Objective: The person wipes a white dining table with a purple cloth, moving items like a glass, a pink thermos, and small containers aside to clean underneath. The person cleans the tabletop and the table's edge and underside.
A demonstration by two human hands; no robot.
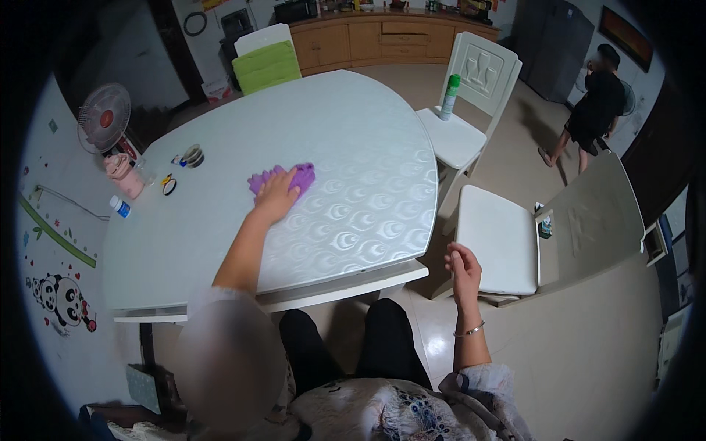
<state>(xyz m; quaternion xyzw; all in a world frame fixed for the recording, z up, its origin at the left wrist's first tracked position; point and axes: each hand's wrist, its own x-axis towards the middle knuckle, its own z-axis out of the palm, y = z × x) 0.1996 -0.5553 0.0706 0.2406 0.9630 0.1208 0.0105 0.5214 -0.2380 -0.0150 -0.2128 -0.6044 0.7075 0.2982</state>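
Note:
A crumpled purple cloth (302, 176) lies on the white table (353, 220), which has a glossy pattern of wavy scales. My left hand (276, 197) presses down on the cloth and grips it against the tabletop, fingers pointing away from me. Off the table's right front corner, my right hand (464, 273) hangs in the air beside a white chair seat (496, 239). Its fingers are loosely bent and apart, holding nothing. A bracelet (469, 330) circles the right wrist.
On the table's left side stand a pink bottle (123, 176), a small white-and-blue bottle (119, 206), a roll of tape (170, 185) and a small jar (193, 156). A green spray can (450, 97) stands on another chair. A person (596, 103) walks at the far right.

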